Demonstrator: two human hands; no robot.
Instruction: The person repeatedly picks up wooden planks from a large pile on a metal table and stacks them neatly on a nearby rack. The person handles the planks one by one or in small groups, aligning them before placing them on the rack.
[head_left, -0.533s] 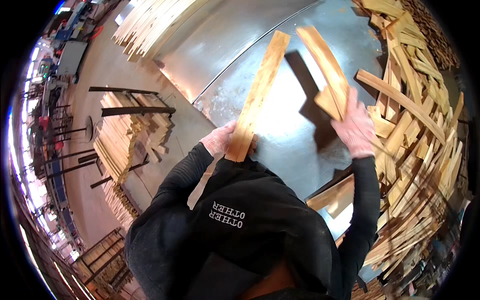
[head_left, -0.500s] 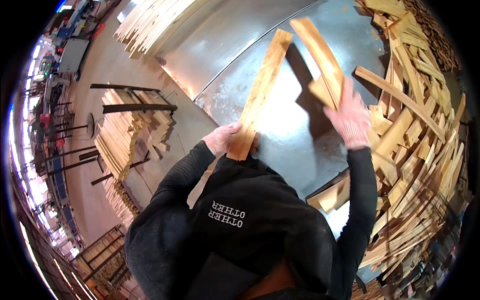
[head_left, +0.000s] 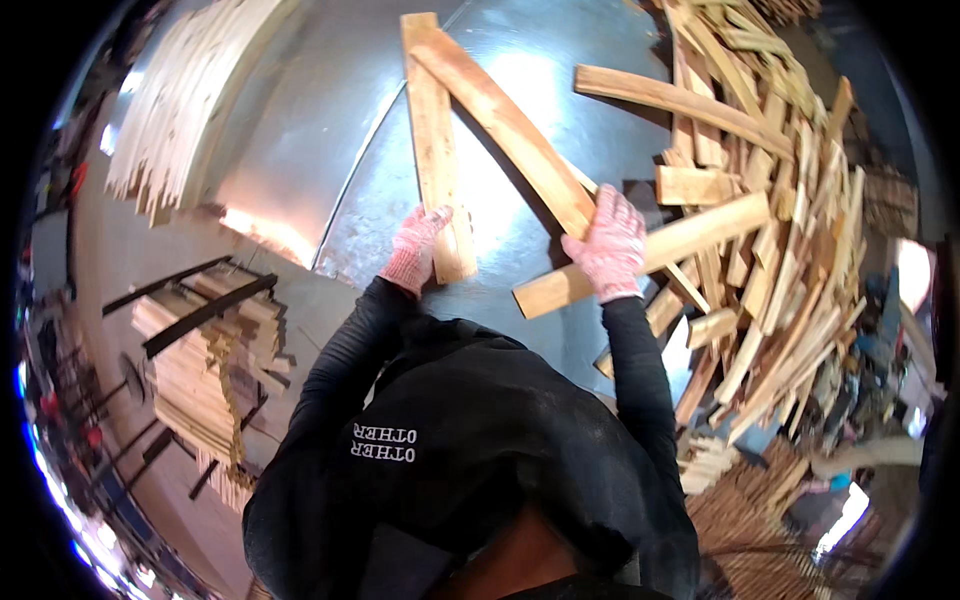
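Note:
Both my hands wear pale pink knit gloves. My left hand (head_left: 416,250) is closed on the near end of a long wooden board (head_left: 430,125), thumb on top. My right hand (head_left: 608,245) grips the near end of a second, slanting board (head_left: 505,120). The far ends of these boards overlap, making a narrow upside-down V over the metal table (head_left: 355,130). A third board (head_left: 705,238) passes crosswise under my right hand. Whether that hand also holds it is hidden.
On the right lies a large jumbled heap of wood strips (head_left: 790,260), with one longer board (head_left: 680,105) jutting toward the middle. A stack of pale boards (head_left: 190,100) sits at the far left. Below it, more planks (head_left: 190,370) rest on a rack with dark metal bars (head_left: 210,315).
The view has shifted. The left and right boards, apart at their far ends before, now overlap there. Beneath my right hand, the crosswise board now shows much more of its length.

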